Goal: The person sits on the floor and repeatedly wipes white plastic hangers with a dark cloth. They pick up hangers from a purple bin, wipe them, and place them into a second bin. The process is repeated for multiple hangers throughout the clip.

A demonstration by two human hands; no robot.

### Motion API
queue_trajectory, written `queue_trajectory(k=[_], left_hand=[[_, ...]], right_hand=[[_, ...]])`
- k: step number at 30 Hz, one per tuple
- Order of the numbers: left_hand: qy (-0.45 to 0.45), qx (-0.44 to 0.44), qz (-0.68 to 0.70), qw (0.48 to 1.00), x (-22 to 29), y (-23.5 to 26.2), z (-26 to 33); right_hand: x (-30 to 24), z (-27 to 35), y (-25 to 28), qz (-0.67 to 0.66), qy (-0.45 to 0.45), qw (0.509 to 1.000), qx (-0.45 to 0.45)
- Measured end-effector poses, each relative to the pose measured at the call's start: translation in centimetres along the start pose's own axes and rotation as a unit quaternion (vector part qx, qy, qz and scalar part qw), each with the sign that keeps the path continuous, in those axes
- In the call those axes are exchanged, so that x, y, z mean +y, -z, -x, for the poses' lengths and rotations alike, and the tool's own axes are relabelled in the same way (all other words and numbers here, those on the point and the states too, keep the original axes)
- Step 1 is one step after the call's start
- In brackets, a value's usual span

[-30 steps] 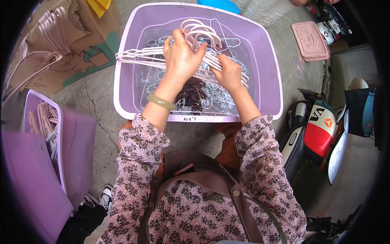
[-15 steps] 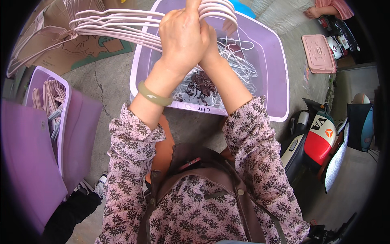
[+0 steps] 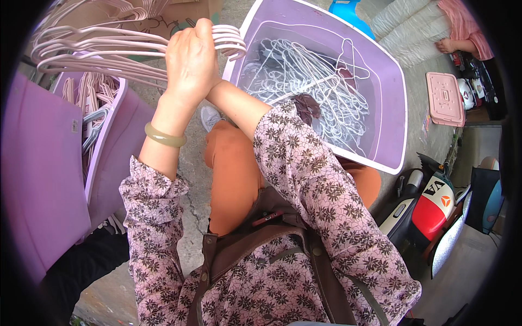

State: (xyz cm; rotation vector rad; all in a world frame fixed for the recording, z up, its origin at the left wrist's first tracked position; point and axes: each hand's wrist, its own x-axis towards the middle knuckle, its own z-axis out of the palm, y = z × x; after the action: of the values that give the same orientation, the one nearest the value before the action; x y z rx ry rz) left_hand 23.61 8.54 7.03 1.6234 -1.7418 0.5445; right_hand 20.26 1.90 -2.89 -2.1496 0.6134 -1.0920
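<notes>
Now | both hands grip hanger bundle | over concrete between tub rim & bin

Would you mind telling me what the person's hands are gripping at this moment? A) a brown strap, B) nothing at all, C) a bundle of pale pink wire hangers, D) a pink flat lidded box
C: the left hand is closed around a bundle of pale pink hangers raised over the narrow purple bin at the person's left, and the right hand, mostly hidden behind it, seems to grip the same bundle; more hangers lie in the large purple tub.
</notes>
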Motion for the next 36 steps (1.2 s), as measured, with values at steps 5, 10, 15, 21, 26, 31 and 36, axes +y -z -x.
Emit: queue_trajectory(k=[5, 10, 15, 21, 26, 31, 36], left_hand=[[0.067, -0.129, 0.035, 0.989, -1.7, -6.4, 2.8], [0.035, -0.115, 0.025, 0.992, -1.5, -8.7, 3.1], [0.035, -0.117, -0.005, 0.993, -2.1, -11.2, 4.5], [0.032, -0.153, 0.08, 0.984, -1.2, -12.2, 5.8], [0.096, -0.218, 0.179, 0.955, -2.2, -11.6, 7.3], [0.075, -0.289, 0.29, 0.909, -4.6, -12.5, 9.2], [0.177, -0.37, 0.47, 0.781, -6.0, -13.3, 9.1]], right_hand=[[0.4, 2.9, 2.7, 0.125, -0.176, 0.967, -0.135], [3.4, 9.3, 8.0, 0.331, 0.018, 0.941, -0.067], [2.5, 8.6, 11.8, 0.062, -0.139, 0.988, 0.0], [3.7, 4.7, 11.5, 0.181, -0.113, 0.969, -0.126], [6.2, 6.8, 8.1, 0.232, -0.034, 0.97, -0.061], [5.3, 8.6, 6.7, 0.284, -0.134, 0.939, -0.141], [4.8, 7.2, 7.8, 0.295, -0.209, 0.884, -0.296]])
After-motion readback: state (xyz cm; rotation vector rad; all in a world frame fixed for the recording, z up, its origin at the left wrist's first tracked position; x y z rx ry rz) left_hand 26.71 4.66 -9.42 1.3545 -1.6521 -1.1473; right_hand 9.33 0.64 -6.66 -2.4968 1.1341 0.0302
